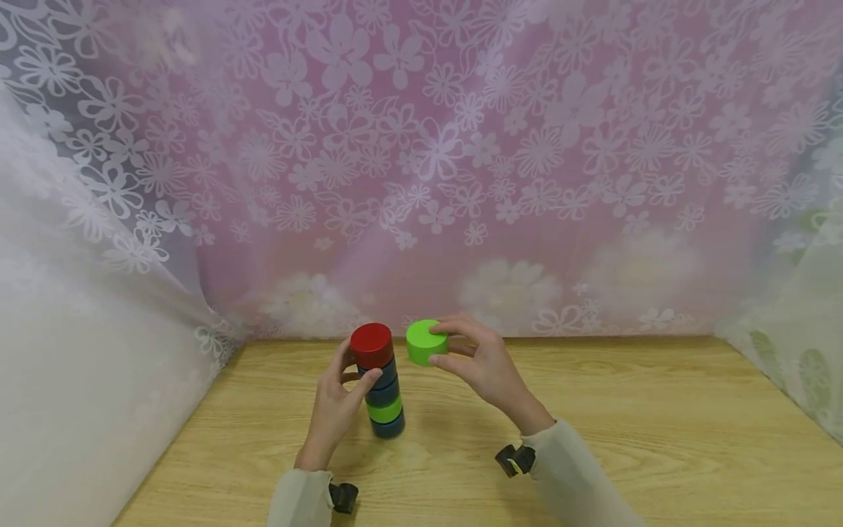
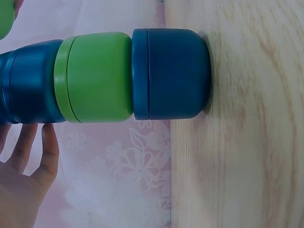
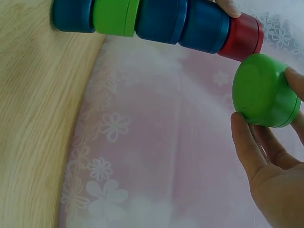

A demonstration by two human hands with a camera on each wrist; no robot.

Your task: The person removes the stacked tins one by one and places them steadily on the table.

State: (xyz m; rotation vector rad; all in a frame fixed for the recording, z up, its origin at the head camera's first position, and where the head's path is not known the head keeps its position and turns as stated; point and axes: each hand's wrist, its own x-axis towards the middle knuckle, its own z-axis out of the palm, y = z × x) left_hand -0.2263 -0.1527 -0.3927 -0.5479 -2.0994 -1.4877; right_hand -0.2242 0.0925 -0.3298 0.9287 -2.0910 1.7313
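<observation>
A column of round lidded tins stands on the table in the head view. From the bottom it runs blue [image 2: 175, 73], green [image 2: 97, 76], blue [image 3: 159, 19], blue [image 3: 204, 24] and red [image 1: 372, 345]. My left hand [image 1: 334, 410] grips the column near its top, thumb on the upper blue tin just under the red one. Another green tin [image 1: 421, 345] is in my right hand [image 1: 487, 366], pinched between thumb and fingers. It is in the air to the right of the red tin, apart from it in the head view. The column leans slightly in the right wrist view.
The wooden table [image 1: 626, 424] reaches back to a pink flowered curtain [image 1: 461, 183]. Pale curtain cloth [image 1: 85, 351] hangs along the left side, and more hangs on the right. Each wrist wears a small black device [image 1: 516, 460].
</observation>
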